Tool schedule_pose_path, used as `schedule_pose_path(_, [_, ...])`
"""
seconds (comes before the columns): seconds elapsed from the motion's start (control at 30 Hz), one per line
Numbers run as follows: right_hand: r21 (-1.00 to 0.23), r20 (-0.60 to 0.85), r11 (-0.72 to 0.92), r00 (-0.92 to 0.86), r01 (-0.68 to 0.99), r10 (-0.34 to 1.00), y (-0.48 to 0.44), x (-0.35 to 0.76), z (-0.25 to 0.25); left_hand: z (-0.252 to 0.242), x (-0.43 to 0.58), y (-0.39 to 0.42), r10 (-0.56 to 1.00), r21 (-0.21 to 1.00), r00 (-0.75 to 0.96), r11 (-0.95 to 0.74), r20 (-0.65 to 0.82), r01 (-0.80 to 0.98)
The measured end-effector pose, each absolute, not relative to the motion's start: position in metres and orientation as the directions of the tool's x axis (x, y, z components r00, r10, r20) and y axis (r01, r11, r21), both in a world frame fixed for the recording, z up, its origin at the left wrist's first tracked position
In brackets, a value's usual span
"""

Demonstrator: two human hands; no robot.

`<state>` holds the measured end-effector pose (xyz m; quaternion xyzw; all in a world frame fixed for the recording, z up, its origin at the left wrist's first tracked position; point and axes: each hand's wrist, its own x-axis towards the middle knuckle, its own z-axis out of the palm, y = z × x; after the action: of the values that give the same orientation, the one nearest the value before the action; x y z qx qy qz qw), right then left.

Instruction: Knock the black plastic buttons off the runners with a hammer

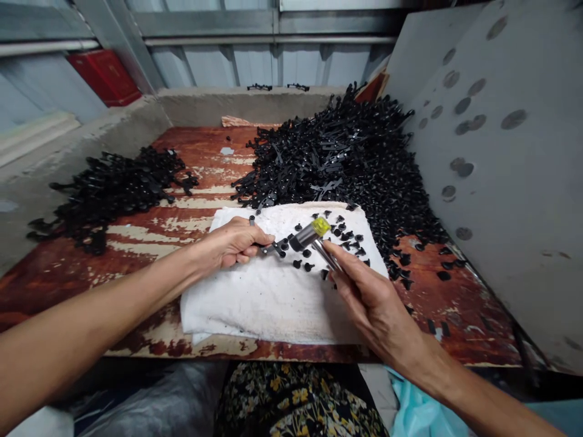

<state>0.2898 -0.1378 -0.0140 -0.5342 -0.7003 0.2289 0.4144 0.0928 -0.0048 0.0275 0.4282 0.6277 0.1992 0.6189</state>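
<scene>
Fingers (262, 238) clenched — left hand (230, 243) pinching a black plastic runner (276, 249), right hand (378, 297) gripping a yellow-tipped steel hammer (307, 235)
White folded cotton towel (255, 297) beneath both — glossy black moulded-part heap (346, 158) at 12 o'clock

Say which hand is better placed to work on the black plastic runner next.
Probably the right hand: it grips the metal hand tool, whose end sits close to the black plastic runner. The left hand already holds that runner over the white towel, so it seems occupied.
</scene>
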Motion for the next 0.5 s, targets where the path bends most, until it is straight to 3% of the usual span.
schedule_pose_path(0.1, [-0.561,0.432,0.428,-0.19,0.709,0.882,-0.124,0.29,-0.015,0.028,0.094,-0.004,0.79,0.784,0.139,0.538,-0.597,0.309])
schedule_pose_path(0.27, [-0.222,0.381,0.445,-0.343,0.868,0.859,-0.107,0.29,-0.013,0.028,0.094,-0.002,0.781,0.787,0.175,0.533,-0.599,0.31])
schedule_pose_path(0.33, [-0.177,0.424,0.468,-0.362,0.866,0.83,-0.106,0.29,-0.01,0.028,0.094,-0.001,0.769,0.772,0.178,0.539,-0.614,0.337])
schedule_pose_path(0.43, [-0.213,0.555,0.516,-0.332,0.829,0.763,-0.108,0.29,-0.007,0.028,0.093,0.0,0.759,0.752,0.16,0.548,-0.631,0.367])
schedule_pose_path(0.5, [-0.196,0.57,0.525,-0.34,0.828,0.748,-0.109,0.29,-0.007,0.027,0.093,0.0,0.755,0.75,0.168,0.546,-0.633,0.372])
